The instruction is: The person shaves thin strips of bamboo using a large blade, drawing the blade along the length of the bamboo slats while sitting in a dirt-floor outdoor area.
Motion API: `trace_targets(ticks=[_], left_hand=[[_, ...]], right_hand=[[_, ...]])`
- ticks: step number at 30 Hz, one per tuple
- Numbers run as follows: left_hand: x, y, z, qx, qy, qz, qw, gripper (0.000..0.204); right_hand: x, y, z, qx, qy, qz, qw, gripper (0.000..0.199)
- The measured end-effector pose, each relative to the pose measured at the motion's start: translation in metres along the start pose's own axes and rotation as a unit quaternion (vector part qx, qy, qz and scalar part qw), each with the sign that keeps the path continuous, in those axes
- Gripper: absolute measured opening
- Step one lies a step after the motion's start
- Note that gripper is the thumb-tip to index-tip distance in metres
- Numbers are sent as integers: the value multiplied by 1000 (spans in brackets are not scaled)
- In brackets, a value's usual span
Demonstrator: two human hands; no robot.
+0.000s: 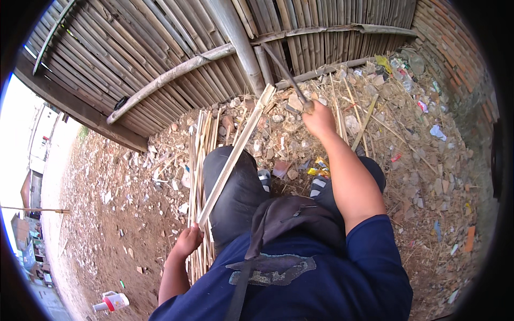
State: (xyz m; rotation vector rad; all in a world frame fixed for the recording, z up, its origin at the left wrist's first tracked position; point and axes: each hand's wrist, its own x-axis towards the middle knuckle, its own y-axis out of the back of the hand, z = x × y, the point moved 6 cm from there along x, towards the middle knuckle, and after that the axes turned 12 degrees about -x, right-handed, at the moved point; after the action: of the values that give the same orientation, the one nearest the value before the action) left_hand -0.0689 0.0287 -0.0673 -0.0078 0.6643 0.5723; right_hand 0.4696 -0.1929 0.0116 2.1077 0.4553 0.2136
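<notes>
Left hand [187, 241], lower left of frame, clamps the bottom end of a split bamboo strip [235, 152] slanting up toward centre top. Right hand [318, 119], upper centre, fist closed on a long blade [284, 72] beside the strip's tip. Bundle of bamboo strips [198, 176] lies alongside left knee.

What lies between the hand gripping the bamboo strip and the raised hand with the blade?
In the head view, the person's bent knee in dark trousers fills the stretch between the left hand on the bamboo strip and the right hand holding the blade.

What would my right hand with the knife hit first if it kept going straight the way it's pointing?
Likely the bamboo fence: the right hand points its long blade up toward it, though depth is hard to judge.
</notes>
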Motion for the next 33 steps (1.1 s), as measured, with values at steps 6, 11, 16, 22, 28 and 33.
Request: trace_targets(ticks=[6, 11, 16, 22, 28, 33], left_hand=[[0, 3, -3, -19, 27, -6, 999, 61], [4, 6, -11, -9, -9, 8, 1000, 62], [-6, -8, 54, 77, 30, 27, 996, 64], [-1, -3, 11, 18, 26, 10, 999, 63], [0, -6, 15, -10, 21, 5, 1000, 62], [3, -2, 42, 91, 2, 31, 995, 62]], right_hand=[[-68, -2, -97, -89, 352, 87, 928, 14], [-78, -23, -102, -84, 446, 80, 888, 14], [-27, -14, -38, -135, 142, -25, 980, 25], [-66, -21, -85, -125, 319, 38, 939, 16], [-80, -34, -99, -139, 483, 142, 853, 13], [-24, -23, -31, -189, 179, 49, 964, 14]])
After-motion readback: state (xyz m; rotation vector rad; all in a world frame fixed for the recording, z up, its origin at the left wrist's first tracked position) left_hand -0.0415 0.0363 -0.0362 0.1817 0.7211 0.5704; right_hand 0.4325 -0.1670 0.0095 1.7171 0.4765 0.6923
